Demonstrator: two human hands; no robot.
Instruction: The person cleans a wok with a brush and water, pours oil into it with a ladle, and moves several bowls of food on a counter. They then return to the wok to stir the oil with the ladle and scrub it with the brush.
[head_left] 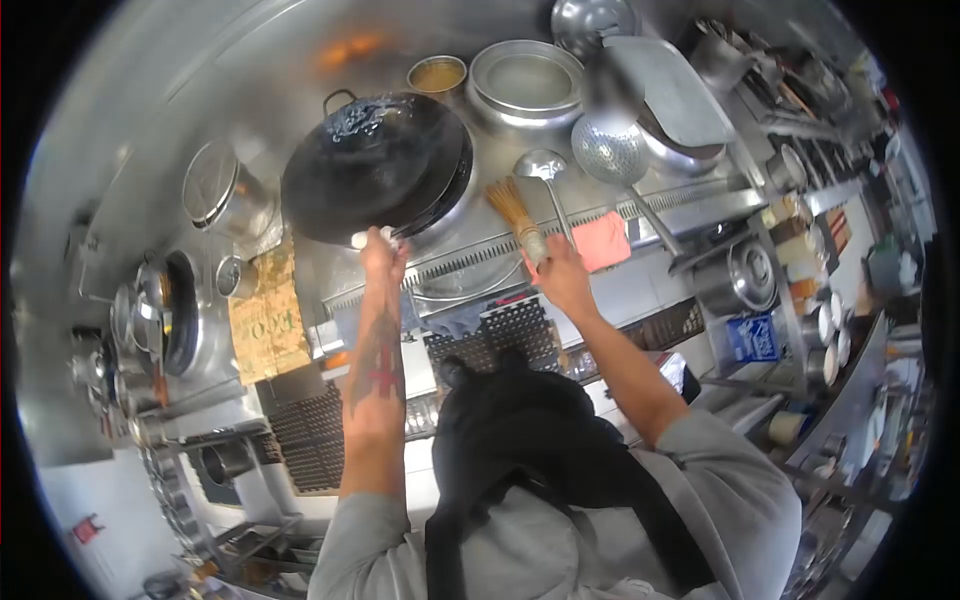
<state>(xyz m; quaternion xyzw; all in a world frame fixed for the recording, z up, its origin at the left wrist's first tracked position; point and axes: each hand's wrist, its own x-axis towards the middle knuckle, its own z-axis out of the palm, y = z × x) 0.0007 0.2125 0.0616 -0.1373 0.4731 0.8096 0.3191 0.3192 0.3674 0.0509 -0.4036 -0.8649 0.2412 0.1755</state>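
Observation:
A black wok [370, 170] sits tilted over the stove, with a shiny wet patch near its far rim. My left hand [382, 252] is closed around a white cloth [362, 240] at the wok's near edge; the handle there is hidden. In my right hand [562, 268] is a bamboo wok brush [512, 208], its bristles pointing up and toward the wok. Just right of the brush lies a ladle [541, 165], handle toward me. A pink cloth [603, 242] rests on the stove edge beside my right hand.
A perforated strainer [608, 150] and large metal bowls [527, 78] stand at the back right. Behind the wok is a small pot of yellowish liquid [437, 74]. Flattened cardboard [268, 312] and a metal pot [222, 190] are on the left. A lidded pot [738, 277] stands right.

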